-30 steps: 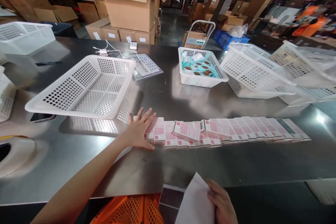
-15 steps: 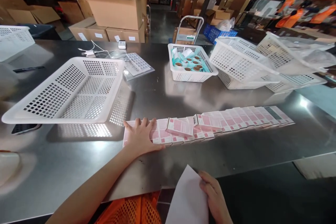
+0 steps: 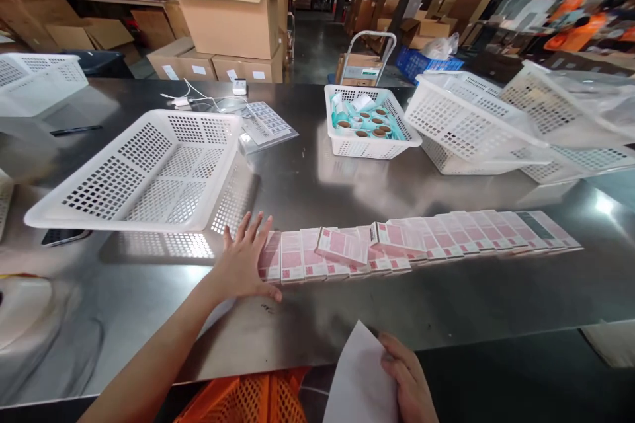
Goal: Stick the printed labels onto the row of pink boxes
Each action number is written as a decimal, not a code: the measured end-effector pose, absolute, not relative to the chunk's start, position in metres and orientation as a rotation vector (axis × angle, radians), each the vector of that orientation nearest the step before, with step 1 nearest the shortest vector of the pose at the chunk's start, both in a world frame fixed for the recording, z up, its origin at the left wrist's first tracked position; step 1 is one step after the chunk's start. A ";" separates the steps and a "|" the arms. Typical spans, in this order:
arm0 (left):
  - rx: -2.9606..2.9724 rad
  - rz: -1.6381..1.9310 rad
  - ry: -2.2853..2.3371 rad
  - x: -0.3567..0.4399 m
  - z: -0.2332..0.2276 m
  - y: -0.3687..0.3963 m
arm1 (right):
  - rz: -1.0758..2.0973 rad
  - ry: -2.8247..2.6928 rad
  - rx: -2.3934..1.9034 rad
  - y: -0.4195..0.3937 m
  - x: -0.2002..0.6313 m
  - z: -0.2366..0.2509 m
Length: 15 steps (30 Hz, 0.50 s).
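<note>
My left hand (image 3: 244,261) is spread at the left end of a row of small pink-and-white boxes (image 3: 292,256), its palm side down by the end box. Whether it presses on that box is hard to see. The boxes run side by side, overlapping, across the steel table to the right, and two lie on top, one tilted box (image 3: 342,246) and another box (image 3: 397,236) beyond it. A dark green strip (image 3: 536,225) shows near the far right of the row. My right hand (image 3: 404,370) grips a white sheet of paper (image 3: 362,373) by its right edge, low in front of me.
A white perforated basket (image 3: 133,165) stands on the steel table (image 3: 317,317) at the left, a phone (image 3: 66,236) beside it. Behind are a smaller basket (image 3: 370,145) of teal-wrapped rolls, printed sheets (image 3: 268,120) and a charger cable. Tilted white baskets (image 3: 471,119) stand at right.
My left hand has slid left along the row, uncovering boxes at its left end. The view has shifted slightly. My right hand still holds the paper.
</note>
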<state>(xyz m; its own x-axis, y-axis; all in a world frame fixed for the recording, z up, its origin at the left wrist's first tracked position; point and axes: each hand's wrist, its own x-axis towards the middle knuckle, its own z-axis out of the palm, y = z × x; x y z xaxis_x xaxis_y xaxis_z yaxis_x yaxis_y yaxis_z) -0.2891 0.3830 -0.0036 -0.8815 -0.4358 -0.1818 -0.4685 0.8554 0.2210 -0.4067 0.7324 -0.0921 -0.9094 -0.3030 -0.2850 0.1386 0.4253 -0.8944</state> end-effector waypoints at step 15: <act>-0.844 0.400 2.929 -0.297 -0.001 0.399 | -1.453 2.120 -0.161 0.755 -0.421 -0.116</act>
